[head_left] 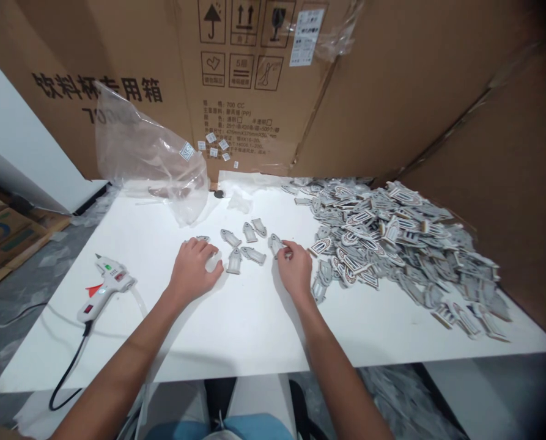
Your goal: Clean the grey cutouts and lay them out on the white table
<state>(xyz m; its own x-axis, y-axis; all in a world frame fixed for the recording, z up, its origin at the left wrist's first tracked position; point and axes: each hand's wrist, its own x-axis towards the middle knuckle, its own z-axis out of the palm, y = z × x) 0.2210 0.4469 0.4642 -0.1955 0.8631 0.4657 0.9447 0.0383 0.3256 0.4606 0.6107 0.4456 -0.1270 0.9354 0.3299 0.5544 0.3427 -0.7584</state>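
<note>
left hand [194, 270]: it lies palm down on the white table [236, 330], fingers loosely curled and a little spread. whether you grip anything under it cannot be told.
half-hidden piece [203, 239]: a small grey cut-out at 12 o'clock of your left hand. only its edge shows past your fingertips.
right hand [296, 267]: the knuckles are up and the other fingers tucked in. your thumb and forefinger are closed on one cut-out.
pinched piece [275, 243]: a grey tag-shaped cut-out at 11 o'clock of your right hand, held low over the table top. whether it touches the surface cannot be told.
loose pieces [249, 233]: five more grey cut-outs lie flat between your two hands, from 12 to 3 o'clock of the left hand. they are near each other but mostly apart.
pile [392, 238]: a wide heap of the same cut-outs, some with brown and white faces, lies at 3 o'clock of your right hand. its near edge is just beside your wrist.
glue gun [108, 286]: white, lying on its side at 9 o'clock of your left hand, well apart from it. its black cord [68, 366] runs off the near table edge.
plastic bag [148, 153]: clear and crumpled, at 11 o'clock of your left hand, against the cardboard boxes [392, 91] that stand along the far edge.
</note>
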